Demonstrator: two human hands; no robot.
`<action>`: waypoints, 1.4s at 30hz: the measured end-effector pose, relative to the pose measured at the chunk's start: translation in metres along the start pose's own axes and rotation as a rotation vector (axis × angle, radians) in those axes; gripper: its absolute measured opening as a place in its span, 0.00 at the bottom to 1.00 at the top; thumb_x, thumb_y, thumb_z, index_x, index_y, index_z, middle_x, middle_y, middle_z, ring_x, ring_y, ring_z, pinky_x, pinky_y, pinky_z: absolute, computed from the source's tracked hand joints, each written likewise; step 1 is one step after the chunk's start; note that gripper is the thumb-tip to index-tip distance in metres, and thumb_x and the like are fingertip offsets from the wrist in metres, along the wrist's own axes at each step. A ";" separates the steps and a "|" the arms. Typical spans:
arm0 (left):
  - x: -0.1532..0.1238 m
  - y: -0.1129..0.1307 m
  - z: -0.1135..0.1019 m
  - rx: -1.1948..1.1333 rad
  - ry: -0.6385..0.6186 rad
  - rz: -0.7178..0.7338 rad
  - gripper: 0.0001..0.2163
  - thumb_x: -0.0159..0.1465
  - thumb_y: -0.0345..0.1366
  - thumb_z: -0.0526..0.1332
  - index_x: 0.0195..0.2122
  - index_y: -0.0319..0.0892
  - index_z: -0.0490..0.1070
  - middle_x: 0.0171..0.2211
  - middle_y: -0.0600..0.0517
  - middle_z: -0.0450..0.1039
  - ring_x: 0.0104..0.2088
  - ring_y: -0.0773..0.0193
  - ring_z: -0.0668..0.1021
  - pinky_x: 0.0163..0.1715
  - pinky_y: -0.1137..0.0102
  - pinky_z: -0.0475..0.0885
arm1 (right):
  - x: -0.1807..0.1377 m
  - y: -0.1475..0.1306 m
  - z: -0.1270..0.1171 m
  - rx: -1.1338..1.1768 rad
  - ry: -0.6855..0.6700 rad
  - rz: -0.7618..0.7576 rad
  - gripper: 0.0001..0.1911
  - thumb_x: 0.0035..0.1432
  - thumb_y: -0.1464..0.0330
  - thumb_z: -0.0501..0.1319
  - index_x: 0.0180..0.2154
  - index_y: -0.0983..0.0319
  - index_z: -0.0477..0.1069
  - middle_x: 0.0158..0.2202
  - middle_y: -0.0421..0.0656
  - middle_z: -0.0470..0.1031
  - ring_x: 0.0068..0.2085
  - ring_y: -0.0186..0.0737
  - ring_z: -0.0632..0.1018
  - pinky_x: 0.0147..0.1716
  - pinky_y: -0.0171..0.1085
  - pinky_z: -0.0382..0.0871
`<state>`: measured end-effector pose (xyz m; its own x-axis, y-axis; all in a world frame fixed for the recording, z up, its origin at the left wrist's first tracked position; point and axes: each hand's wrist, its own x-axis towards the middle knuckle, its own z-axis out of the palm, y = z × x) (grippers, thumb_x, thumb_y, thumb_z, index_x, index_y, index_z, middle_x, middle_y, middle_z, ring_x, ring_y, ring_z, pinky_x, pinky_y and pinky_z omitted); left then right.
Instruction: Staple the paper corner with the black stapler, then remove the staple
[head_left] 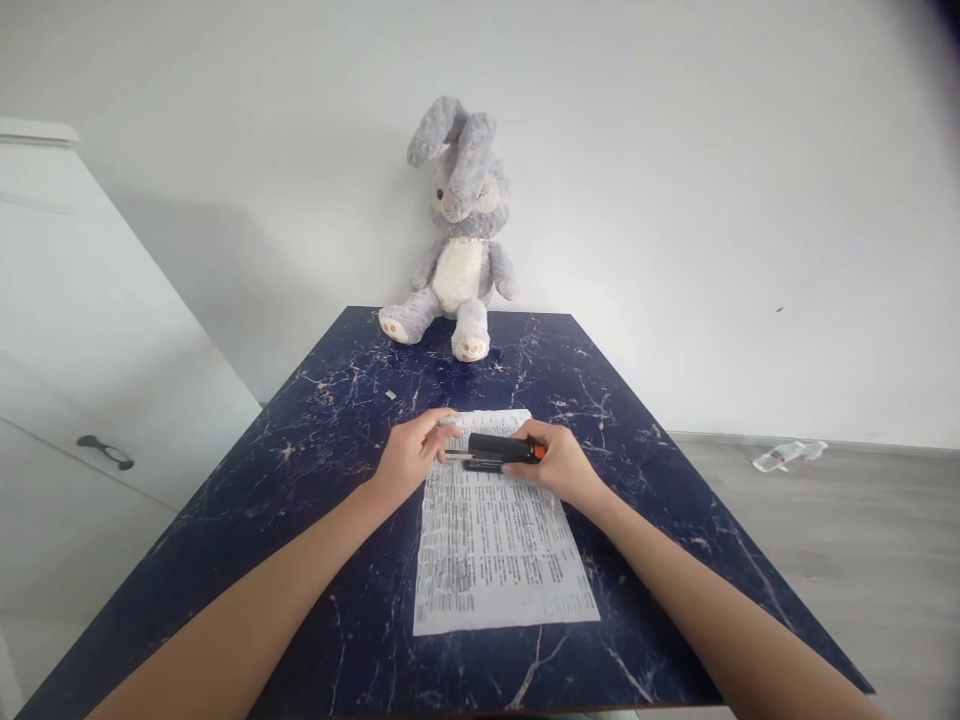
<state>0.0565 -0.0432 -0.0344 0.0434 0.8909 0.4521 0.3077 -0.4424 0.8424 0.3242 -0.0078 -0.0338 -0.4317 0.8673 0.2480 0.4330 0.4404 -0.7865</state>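
A black stapler (pixel 495 447) with an orange part at its rear is gripped in my right hand (pixel 559 460), fingers and thumb closed around its back end. It points left, its upper and lower arms spread apart, with a thin metal strip reaching out to the left. My left hand (pixel 414 452) is at that end, index finger stretched toward the top of the paper, other fingers bent beside the metal strip. Whether they touch it is unclear, and the thumb is hidden. Beneath both hands lies a printed sheet of paper (pixel 510 560), flat on the table.
The dark blue marbled table (pixel 337 570) carries a grey plush rabbit (pixel 461 240), seated at the far edge against the wall. A small pale piece (pixel 390 394) lies left of the paper. A white cabinet (pixel 90 330) stands at left; a clear plastic bottle (pixel 787 456) is on the floor at right.
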 end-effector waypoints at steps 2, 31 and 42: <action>-0.003 0.004 0.001 0.066 -0.085 0.038 0.13 0.67 0.46 0.65 0.45 0.44 0.80 0.28 0.50 0.80 0.22 0.64 0.76 0.30 0.69 0.71 | 0.001 -0.002 0.002 -0.058 -0.019 -0.159 0.14 0.50 0.63 0.76 0.37 0.60 0.77 0.38 0.44 0.80 0.38 0.45 0.79 0.38 0.42 0.73; 0.012 -0.014 -0.024 0.466 0.086 0.050 0.12 0.69 0.37 0.57 0.46 0.46 0.79 0.41 0.45 0.79 0.44 0.52 0.80 0.54 0.61 0.71 | 0.008 0.006 -0.032 -0.328 0.415 -0.389 0.06 0.64 0.69 0.63 0.35 0.58 0.79 0.35 0.45 0.81 0.38 0.48 0.79 0.43 0.48 0.73; 0.030 -0.079 -0.061 0.734 0.031 -0.070 0.22 0.58 0.21 0.55 0.48 0.42 0.82 0.52 0.42 0.79 0.54 0.46 0.79 0.60 0.55 0.70 | 0.026 0.087 -0.073 -0.620 0.309 0.251 0.07 0.54 0.72 0.64 0.32 0.59 0.82 0.31 0.45 0.83 0.34 0.47 0.81 0.34 0.39 0.71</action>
<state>-0.0243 0.0119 -0.0692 -0.0235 0.9066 0.4214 0.8663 -0.1919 0.4612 0.4084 0.0700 -0.0545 -0.0574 0.9449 0.3223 0.8971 0.1905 -0.3987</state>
